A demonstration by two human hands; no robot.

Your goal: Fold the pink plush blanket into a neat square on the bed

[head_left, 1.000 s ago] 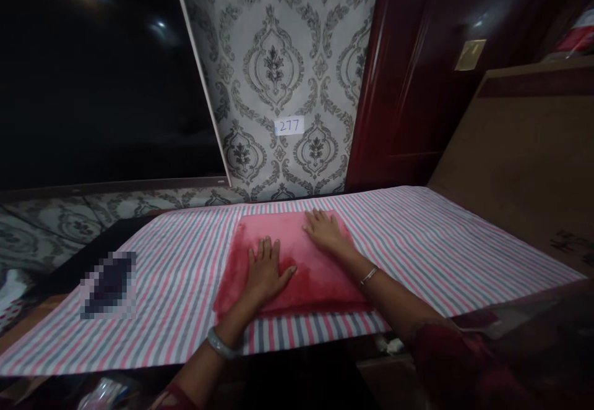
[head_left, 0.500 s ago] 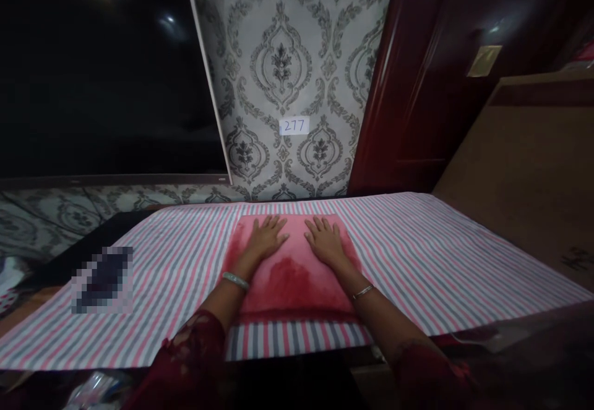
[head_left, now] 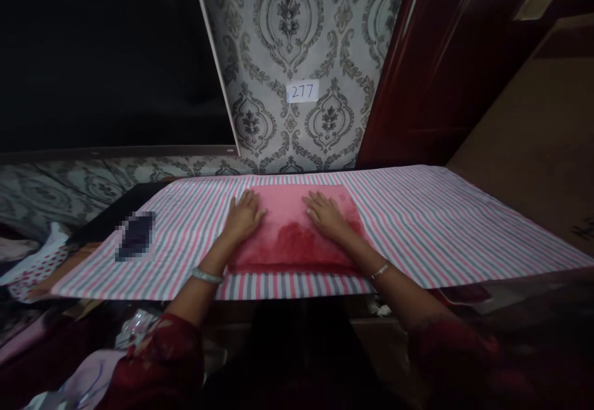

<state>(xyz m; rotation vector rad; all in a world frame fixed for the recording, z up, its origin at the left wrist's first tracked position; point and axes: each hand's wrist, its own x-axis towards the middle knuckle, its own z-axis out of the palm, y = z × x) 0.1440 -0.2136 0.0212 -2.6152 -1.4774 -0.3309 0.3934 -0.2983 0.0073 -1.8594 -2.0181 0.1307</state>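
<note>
A folded pink and red plush cloth [head_left: 278,203] lies flat on a striped tablecloth [head_left: 417,224], its nap darker red toward the front. At its left edge rests my left hand [head_left: 244,215], palm down with the fingers spread. My right hand [head_left: 326,214] lies flat on the right half of the cloth, fingers also spread. Neither hand grips anything. A pale bracelet circles each wrist.
Toward the left of the tablecloth is a dark pixelated patch [head_left: 135,237]. Behind stand a large black screen [head_left: 106,64] and a patterned wall with a paper marked 277 [head_left: 302,91]. A cardboard box [head_left: 533,132] stands at the right.
My left hand has slid left to the cloth's edge, while my right hand stays on the right half. The view has tipped downward, showing more below the table's front edge.
</note>
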